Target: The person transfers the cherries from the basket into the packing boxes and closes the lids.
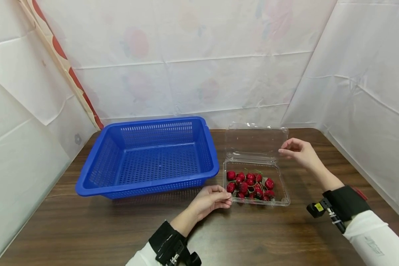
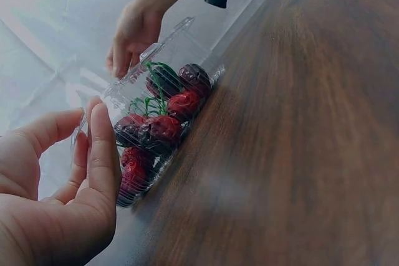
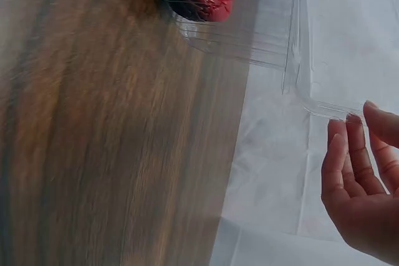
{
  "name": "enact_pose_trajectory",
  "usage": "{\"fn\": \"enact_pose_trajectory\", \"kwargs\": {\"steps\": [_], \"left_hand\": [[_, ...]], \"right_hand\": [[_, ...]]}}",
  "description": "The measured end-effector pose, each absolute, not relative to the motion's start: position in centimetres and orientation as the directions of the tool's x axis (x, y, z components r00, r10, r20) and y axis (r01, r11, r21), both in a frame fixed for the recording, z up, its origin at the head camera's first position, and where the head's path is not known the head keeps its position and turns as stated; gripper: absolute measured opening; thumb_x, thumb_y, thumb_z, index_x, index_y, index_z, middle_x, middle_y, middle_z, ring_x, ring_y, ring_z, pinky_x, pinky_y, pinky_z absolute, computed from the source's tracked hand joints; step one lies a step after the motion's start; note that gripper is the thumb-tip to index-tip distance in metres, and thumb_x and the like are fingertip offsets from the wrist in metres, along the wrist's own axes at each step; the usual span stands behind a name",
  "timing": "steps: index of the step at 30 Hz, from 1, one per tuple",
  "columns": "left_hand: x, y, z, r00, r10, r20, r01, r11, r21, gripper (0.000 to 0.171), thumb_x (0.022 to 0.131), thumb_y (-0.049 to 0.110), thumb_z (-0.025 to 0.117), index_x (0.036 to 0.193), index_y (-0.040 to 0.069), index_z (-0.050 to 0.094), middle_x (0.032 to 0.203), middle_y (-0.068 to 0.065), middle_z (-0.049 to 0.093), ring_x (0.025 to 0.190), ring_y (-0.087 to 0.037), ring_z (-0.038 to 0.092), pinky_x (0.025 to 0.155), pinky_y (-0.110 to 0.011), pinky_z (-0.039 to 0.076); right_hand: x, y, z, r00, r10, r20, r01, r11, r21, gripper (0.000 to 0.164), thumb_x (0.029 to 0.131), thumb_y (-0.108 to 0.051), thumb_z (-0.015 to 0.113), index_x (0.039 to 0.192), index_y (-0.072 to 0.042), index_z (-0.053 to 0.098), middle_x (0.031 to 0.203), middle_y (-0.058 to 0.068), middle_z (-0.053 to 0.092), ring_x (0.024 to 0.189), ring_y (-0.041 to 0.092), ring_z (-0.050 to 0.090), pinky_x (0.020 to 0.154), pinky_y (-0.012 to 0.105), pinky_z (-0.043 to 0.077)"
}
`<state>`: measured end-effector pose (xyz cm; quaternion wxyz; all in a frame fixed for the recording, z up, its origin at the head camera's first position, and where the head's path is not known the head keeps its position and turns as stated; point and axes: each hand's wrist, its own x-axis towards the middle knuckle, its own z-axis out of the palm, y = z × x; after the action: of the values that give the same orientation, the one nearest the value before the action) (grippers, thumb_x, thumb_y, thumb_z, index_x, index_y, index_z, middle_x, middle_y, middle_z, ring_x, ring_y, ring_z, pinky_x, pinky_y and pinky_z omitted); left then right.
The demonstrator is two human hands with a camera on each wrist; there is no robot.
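Note:
A clear plastic clamshell box [image 1: 280, 188] lies open on the table, its lid [image 1: 252, 142] raised at the far side. Red cherries [image 1: 249, 184] with green stems are heaped inside; they show also in the left wrist view as dark red, wrinkled fruit [image 2: 163, 130]. With thumb and fingers, my left hand [image 1: 209, 201] pinches the rim at the box's near left corner. At the right edge of the lid, my right hand [image 1: 299, 150] pinches the thin plastic between thumb and fingertips, as the right wrist view shows too.
A blue perforated plastic basket [image 1: 146, 183] with nothing in it stands left of the box on the brown wooden table [image 1: 86, 225]. White sheets [image 1: 186, 88] hang behind the table and along both sides.

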<state>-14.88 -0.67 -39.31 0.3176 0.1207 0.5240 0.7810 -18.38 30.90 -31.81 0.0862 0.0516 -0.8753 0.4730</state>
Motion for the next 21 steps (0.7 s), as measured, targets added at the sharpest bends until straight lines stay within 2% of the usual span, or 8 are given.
{"fn": "enact_pose_trajectory", "kwargs": {"steps": [12,16,21], "left_hand": [[-14.8,-0.7,-39.4,-0.768,0.624,-0.146,-0.374,-0.251,0.893,0.008,0.082,-0.002,0.055,0.078,0.003,0.051,0.074,-0.007,0.061,0.066,-0.013,0.06,0.064,-0.026,0.049],[-14.9,-0.8,-39.3,-0.765,0.627,-0.149,-0.378,-0.25,0.891,0.009,0.082,-0.003,0.055,0.077,0.004,0.051,0.074,-0.007,0.061,0.066,-0.013,0.06,0.064,-0.025,0.049],[-14.9,-0.7,-39.2,-0.76,0.632,-0.151,-0.378,-0.241,0.894,0.008,0.082,-0.002,0.056,0.078,0.003,0.051,0.074,-0.007,0.061,0.066,-0.013,0.06,0.064,-0.026,0.05]], "right_hand": [[-15.3,30.1,-32.0,-0.924,-0.062,0.377,-0.299,0.733,-0.611,0.009,0.079,-0.01,0.066,0.082,-0.005,0.059,0.08,0.009,0.062,0.068,0.009,0.059,0.055,0.017,0.044],[-14.5,29.9,-32.3,-0.901,-0.086,0.426,-0.325,0.783,-0.53,0.01,0.077,-0.006,0.068,0.078,-0.008,0.057,0.077,0.007,0.063,0.066,0.006,0.059,0.054,0.017,0.045],[-13.6,29.9,-32.8,-0.856,-0.139,0.498,-0.379,0.823,-0.423,0.019,0.071,0.007,0.067,0.082,-0.006,0.06,0.075,0.006,0.062,0.066,0.007,0.055,0.056,0.019,0.046]]}}
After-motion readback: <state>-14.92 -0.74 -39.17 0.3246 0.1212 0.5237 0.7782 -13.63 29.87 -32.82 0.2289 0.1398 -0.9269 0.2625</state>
